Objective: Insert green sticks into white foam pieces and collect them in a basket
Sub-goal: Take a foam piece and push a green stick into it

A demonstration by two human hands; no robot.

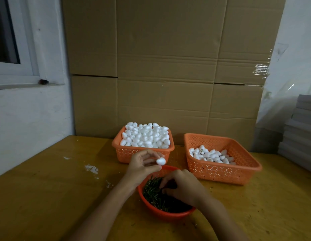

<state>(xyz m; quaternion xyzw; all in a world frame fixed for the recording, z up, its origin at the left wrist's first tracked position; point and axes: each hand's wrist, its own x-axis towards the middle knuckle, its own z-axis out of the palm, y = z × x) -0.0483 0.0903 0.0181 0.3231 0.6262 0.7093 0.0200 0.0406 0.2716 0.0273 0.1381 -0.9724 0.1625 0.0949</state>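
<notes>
1. Stacked cardboard boxes (168,66) form the backdrop, with a worn yellow tabletop (46,197) in front.
2. Landmark: round red bowl (168,215) of green sticks (153,192), nearest the person.
3. Left hand (142,166) hovers over the bowl's far-left rim and pinches one white foam piece (160,161) at the fingertips.
4. Right hand (182,186) is inside the bowl, fingers curled down among the sticks. Cannot tell if a stick is pinched yet.
5. Behind the bowl is the supply basket (126,154), heaped with plain foam pieces (146,136).
6. Behind-right of the bowl, the collection basket (220,171) holds a thin layer of finished pieces (212,156). One shows a green tip.
7. Handling, as a judgement:
   - The foam looks very light, dents easily and is a bit slippery. Hold it across the wide middle with a light pinch, blunt end facing the stick.
   - The sticks look thin, stiff and tangled. Pinch a single one near its end so it doesn't bend on the push.
</notes>
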